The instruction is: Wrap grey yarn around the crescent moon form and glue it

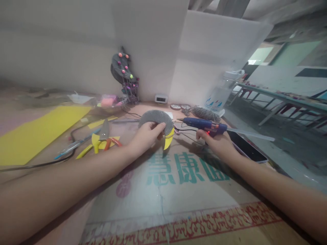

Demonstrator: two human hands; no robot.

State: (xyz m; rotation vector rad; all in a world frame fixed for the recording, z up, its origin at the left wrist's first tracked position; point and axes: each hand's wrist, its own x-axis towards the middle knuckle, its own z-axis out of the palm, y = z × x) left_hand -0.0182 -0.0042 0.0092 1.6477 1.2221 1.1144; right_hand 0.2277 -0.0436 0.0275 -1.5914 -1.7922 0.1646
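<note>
My left hand (153, 131) pinches a crescent shape wrapped in grey yarn (157, 116), held just above the table. Its lower right tip shows bare yellow (168, 139), not covered by yarn. To the right, my right hand (217, 141) is closed around a blue hot glue gun (201, 124) with a small red light lit. The gun's nozzle points left at the crescent, a short gap away from it. A clear glue stick (251, 134) sticks out of the gun's back end.
Pliers (104, 131), scissors with orange handles (112, 143) and a yellow sheet (43, 132) lie left. A finished-looking grey crescent with pompoms (124, 71) leans on the wall. Behind are a small clock (160, 99), a grey yarn bundle (205, 113) and a bottle (221, 93); a phone (247, 146) lies right.
</note>
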